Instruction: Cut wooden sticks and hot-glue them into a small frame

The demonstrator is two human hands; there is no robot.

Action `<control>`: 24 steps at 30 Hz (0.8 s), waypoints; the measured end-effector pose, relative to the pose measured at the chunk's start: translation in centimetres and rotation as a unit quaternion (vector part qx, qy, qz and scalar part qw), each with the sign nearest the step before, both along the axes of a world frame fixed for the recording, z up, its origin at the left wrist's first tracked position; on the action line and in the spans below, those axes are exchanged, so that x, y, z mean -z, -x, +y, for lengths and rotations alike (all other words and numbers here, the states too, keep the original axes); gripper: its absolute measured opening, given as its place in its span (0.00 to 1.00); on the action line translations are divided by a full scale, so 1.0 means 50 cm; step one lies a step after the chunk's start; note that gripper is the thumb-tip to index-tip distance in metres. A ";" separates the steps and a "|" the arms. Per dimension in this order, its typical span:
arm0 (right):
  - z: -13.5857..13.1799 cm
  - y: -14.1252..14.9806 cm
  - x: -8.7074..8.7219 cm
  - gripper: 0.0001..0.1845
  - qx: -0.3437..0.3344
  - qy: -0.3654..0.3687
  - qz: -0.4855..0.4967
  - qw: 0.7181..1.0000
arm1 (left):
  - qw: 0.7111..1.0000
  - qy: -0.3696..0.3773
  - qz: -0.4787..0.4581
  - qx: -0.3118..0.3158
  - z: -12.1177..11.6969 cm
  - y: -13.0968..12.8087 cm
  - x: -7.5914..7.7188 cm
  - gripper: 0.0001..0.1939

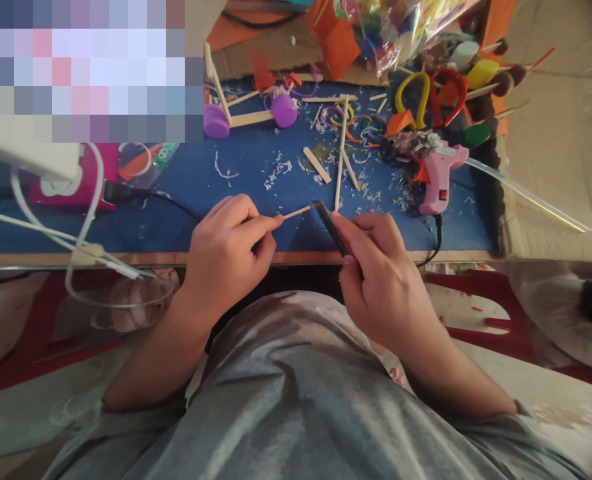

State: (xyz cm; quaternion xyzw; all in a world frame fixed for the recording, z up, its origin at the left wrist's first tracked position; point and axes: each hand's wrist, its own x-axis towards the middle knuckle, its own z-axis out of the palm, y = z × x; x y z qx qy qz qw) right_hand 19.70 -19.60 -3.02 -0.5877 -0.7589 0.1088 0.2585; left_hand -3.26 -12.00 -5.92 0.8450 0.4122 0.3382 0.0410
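Note:
My left hand (pixel 231 250) pinches a thin wooden stick (pixel 297 213), whose bare end points right over the table's front edge. In my right hand (pixel 383 273) is a utility knife (pixel 332 229) with a dark blade and a bit of red on its body. Its tip sits just right of the stick's end; whether the two touch I cannot tell. Beyond the knife lie a long wooden stick (pixel 343 153) and a short flat piece of craft stick (pixel 317 165) on the blue tabletop (pixel 186 170).
A pink glue gun (pixel 439 175) with a clear glue stick lies at right, near scissors (pixel 413 100). Back left stands a stick frame (pixel 251 120) with purple caps (pixel 284 110). White cables (pixel 89 220) and a pink power strip (pixel 107 175) are at left. Shavings litter the table.

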 end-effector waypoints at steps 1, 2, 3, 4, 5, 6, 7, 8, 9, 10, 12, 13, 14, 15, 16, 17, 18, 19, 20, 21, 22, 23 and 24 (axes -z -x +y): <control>0.001 0.002 0.002 0.34 -0.004 0.002 0.002 1.000 | 1.000 -0.001 -0.002 0.000 0.000 0.000 0.000 0.14; 0.001 0.004 0.003 0.35 -0.007 0.004 0.004 1.000 | 1.000 -0.001 -0.003 -0.001 0.000 -0.001 0.000 0.14; 0.002 0.006 0.005 0.35 -0.010 0.009 0.004 1.000 | 1.000 0.000 -0.002 -0.003 0.000 -0.001 0.000 0.14; 0.003 0.007 0.006 0.35 -0.011 0.013 0.004 1.000 | 1.000 0.001 0.000 -0.004 0.000 -0.001 0.000 0.14; 0.003 0.008 0.007 0.34 -0.012 0.015 0.004 1.000 | 1.000 0.001 0.001 -0.005 0.000 -0.002 -0.001 0.14; 0.003 0.009 0.007 0.34 -0.013 0.015 0.003 1.000 | 1.000 0.001 0.002 -0.005 0.000 -0.002 0.000 0.14; 0.003 0.009 0.007 0.33 -0.013 0.013 0.002 1.000 | 1.000 0.000 0.002 -0.003 0.000 -0.001 0.000 0.14; 0.003 0.009 0.008 0.33 -0.012 0.011 0.002 1.000 | 1.000 -0.001 0.002 -0.002 0.001 -0.001 0.000 0.15; 0.002 0.009 0.008 0.33 -0.010 0.009 0.003 1.000 | 1.000 -0.002 0.002 -0.002 0.001 -0.001 0.001 0.15; 0.002 0.009 0.008 0.34 -0.009 0.009 0.004 1.000 | 1.000 -0.001 0.002 -0.002 0.001 -0.001 0.001 0.15; 0.002 0.009 0.007 0.34 -0.006 0.012 0.007 1.000 | 1.000 0.001 0.001 -0.005 0.002 -0.001 0.003 0.15; 0.002 0.009 0.007 0.34 -0.007 0.014 0.008 1.000 | 1.000 0.002 0.000 -0.005 0.002 -0.001 0.004 0.15; 0.003 0.009 0.007 0.33 -0.008 0.015 0.008 1.000 | 1.000 0.003 -0.002 -0.005 0.002 -0.001 0.004 0.15; 0.004 0.009 0.007 0.33 -0.010 0.015 0.009 1.000 | 1.000 0.003 -0.004 -0.004 0.002 -0.001 0.005 0.15; 0.004 0.009 0.007 0.32 -0.010 0.015 0.010 1.000 | 1.000 0.003 -0.005 -0.004 0.002 -0.001 0.005 0.15; 0.005 0.009 0.007 0.32 -0.010 0.015 0.011 1.000 | 1.000 0.003 -0.005 -0.005 0.002 -0.001 0.004 0.15; 0.006 0.010 0.008 0.32 -0.009 0.015 0.013 1.000 | 1.000 0.004 -0.005 -0.005 0.001 -0.001 0.003 0.15; 0.006 0.010 0.008 0.32 -0.006 0.014 0.015 1.000 | 1.000 0.003 -0.004 -0.004 0.001 -0.001 0.002 0.15; 0.006 0.011 0.009 0.32 -0.004 0.014 0.017 1.000 | 1.000 0.003 -0.002 -0.003 0.001 -0.001 0.001 0.15; 0.006 0.011 0.009 0.32 -0.003 0.014 0.019 1.000 | 1.000 0.003 -0.001 -0.002 0.001 -0.001 0.000 0.15; 0.005 0.012 0.010 0.32 -0.002 0.014 0.021 1.000 | 1.000 0.003 0.001 -0.001 0.001 -0.001 0.000 0.15; 0.005 0.012 0.011 0.32 -0.002 0.014 0.022 1.000 | 1.000 0.002 0.003 -0.002 0.001 -0.001 0.000 0.15; 0.004 0.012 0.011 0.32 -0.003 0.015 0.023 1.000 | 1.000 0.002 0.005 -0.005 0.001 -0.001 0.001 0.15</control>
